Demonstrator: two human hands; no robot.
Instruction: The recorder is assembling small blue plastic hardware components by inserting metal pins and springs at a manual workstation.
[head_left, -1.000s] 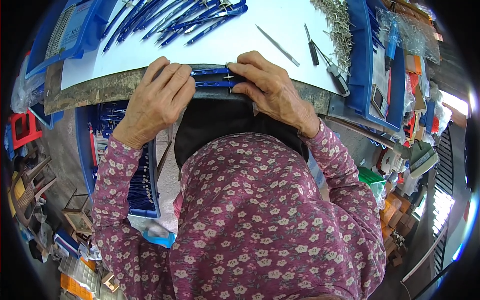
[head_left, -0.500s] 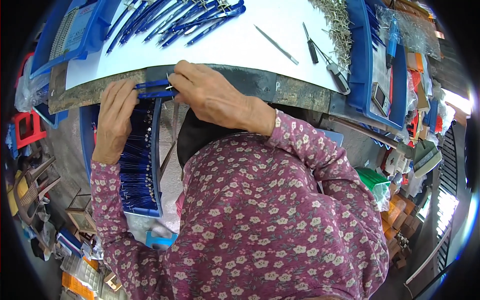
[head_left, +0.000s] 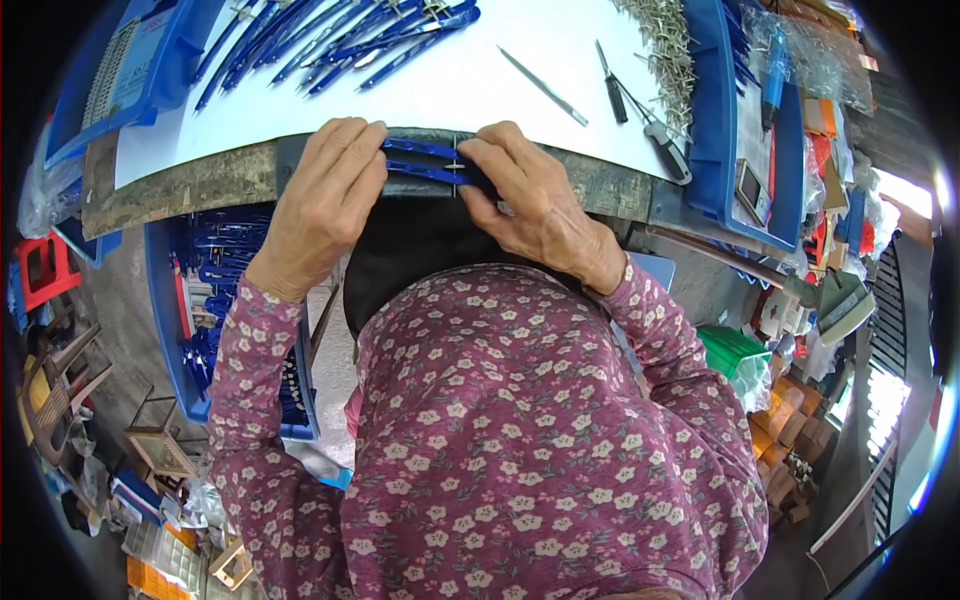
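Observation:
Above the bench's near edge, both my hands hold a slim blue two-armed piece point(head_left: 420, 149), its arms lying side by side with a narrow gap. My left hand point(head_left: 330, 205) pinches its left end. At the other end the fingers of my right hand point(head_left: 540, 200) are closed around it, beside a small metal cross pin point(head_left: 455, 166) set across the arms. The fingers hide both ends of the piece. Beyond my hands, a pile of similar blue pieces point(head_left: 330, 45) lies on a white sheet point(head_left: 440, 105). Many loose metal cross pins point(head_left: 662, 40) are heaped at the far right.
A thin metal rod point(head_left: 545, 88), a dark-handled tool point(head_left: 615, 100) and a grey-handled tool point(head_left: 668, 152) lie right on the sheet. Blue trays flank it, one left point(head_left: 190, 60), one right point(head_left: 708, 110). Below the bench edge point(head_left: 200, 192), another blue tray point(head_left: 160, 300) holds blue pieces.
Both hands have moved right with the blue piece, from above the lower tray to in front of my body. My left hand now covers less of that tray's far part.

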